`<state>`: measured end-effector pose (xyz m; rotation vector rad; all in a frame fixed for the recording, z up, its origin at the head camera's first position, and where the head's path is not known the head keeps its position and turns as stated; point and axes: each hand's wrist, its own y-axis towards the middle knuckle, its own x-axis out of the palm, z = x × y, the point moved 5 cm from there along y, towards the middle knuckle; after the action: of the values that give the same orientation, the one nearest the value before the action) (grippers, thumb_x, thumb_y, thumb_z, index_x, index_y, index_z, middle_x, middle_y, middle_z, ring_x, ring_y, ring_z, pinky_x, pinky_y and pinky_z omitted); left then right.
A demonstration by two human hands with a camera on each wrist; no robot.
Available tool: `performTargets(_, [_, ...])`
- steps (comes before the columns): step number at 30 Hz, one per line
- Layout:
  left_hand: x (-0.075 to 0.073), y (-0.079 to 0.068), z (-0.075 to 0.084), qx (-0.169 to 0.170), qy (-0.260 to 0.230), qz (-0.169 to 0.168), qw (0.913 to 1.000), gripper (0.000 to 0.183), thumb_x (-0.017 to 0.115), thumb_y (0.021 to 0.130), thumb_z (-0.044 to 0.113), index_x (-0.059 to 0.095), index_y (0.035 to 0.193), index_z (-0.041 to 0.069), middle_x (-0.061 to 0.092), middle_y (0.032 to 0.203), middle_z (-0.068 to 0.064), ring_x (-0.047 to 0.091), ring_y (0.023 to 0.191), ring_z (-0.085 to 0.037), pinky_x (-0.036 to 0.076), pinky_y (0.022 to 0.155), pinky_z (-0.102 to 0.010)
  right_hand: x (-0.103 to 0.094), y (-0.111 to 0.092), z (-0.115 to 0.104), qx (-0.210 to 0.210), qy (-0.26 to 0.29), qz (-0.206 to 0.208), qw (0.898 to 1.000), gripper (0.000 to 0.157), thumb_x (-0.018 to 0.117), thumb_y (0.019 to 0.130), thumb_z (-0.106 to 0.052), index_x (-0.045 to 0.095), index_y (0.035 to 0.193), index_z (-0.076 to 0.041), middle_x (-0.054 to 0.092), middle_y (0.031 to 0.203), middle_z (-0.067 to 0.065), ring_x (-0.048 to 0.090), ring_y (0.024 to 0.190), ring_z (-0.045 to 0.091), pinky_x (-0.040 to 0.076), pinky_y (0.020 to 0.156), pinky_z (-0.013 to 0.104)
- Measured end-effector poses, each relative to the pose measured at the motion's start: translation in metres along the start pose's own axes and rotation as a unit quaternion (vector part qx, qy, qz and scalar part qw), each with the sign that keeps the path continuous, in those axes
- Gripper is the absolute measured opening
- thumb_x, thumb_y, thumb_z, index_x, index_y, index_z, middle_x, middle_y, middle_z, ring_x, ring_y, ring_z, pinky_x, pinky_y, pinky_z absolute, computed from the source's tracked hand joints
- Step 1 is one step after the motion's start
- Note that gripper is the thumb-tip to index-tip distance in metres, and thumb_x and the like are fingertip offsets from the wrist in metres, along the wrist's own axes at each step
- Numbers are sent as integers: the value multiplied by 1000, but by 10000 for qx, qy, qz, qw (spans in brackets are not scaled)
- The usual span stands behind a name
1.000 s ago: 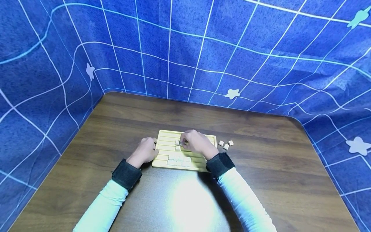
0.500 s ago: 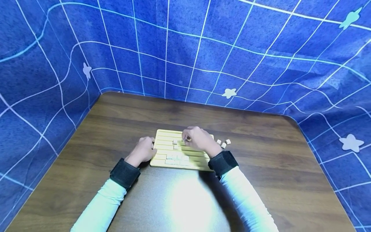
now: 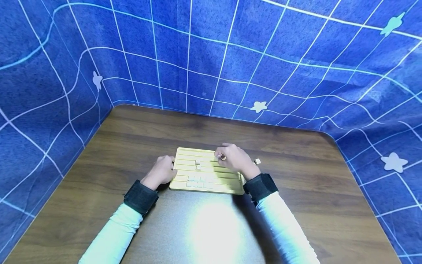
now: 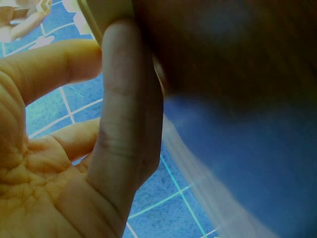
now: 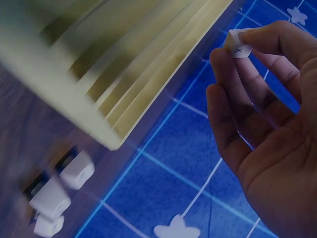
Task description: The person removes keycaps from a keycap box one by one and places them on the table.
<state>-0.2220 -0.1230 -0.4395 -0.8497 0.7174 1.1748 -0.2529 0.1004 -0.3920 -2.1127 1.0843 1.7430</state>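
A pale yellow ridged tray [image 3: 184,156] lies on the table in the head view. My left hand [image 3: 161,172] grips its left edge; the left wrist view has the thumb and a finger [image 4: 124,79] against the tray's rim. Over the tray's right part is my right hand [image 3: 234,158], pinching a white keycap [image 5: 239,47] marked with an X between thumb and fingers. Two small keycaps [image 3: 197,161] stand one below the other mid-tray. Several more white keycaps [image 3: 200,184] sit in the lower rows, their markings too small to read.
Loose keycaps [image 5: 49,198] lie on the table [image 3: 296,176] off the tray's right side; in the head view one keycap [image 3: 257,161] shows past the right wrist. A blue curtain [image 3: 204,55] with white lines and stars hangs behind the table.
My right hand has moved right across the tray, away from the two mid-tray keycaps, with its fingers pinched. My left hand has stayed at the tray's left edge. The head view has shifted slightly.
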Motion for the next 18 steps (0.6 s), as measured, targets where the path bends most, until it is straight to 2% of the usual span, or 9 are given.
performTargets(5, [0,1,-1,-3,28,12,10000,32,57,85,9,58,113,-5,51,71,-7,51,81,-28,46,76,-43,-8,-12,12,34,-127,162,9998,12,63,72,3,68,83,-1,70,75,8,64,69,19,49,95,47])
performTargets(8, [-1,1,-1,-44,23,-1,10000,35,57,85,9,56,117,-6,56,78,-10,52,87,-28,48,81,-46,-13,-18,21,234,-130,245,9993,13,65,72,2,68,85,-1,70,77,11,64,72,22,55,80,43])
performTargets(11, [-2,0,-1,-65,14,-13,10000,37,56,85,9,55,119,-7,59,83,-12,53,91,-29,48,84,-48,-18,-24,31,646,-50,208,9977,14,66,73,1,69,86,-2,67,80,12,62,74,23,56,65,39])
performTargets(15, [-1,-1,0,-7,6,6,10000,37,56,84,9,55,118,-7,58,83,-11,52,90,-29,47,84,-48,-28,-32,41,967,-28,302,9949,13,65,74,-1,70,86,-3,65,80,12,61,73,22,55,63,39])
performTargets(18, [-1,-1,0,72,16,49,10000,37,56,84,9,56,117,-8,56,81,-11,52,88,-29,47,83,-47,-36,-39,48,998,-115,474,9938,13,66,73,0,70,85,-2,64,79,13,60,70,20,55,62,39])
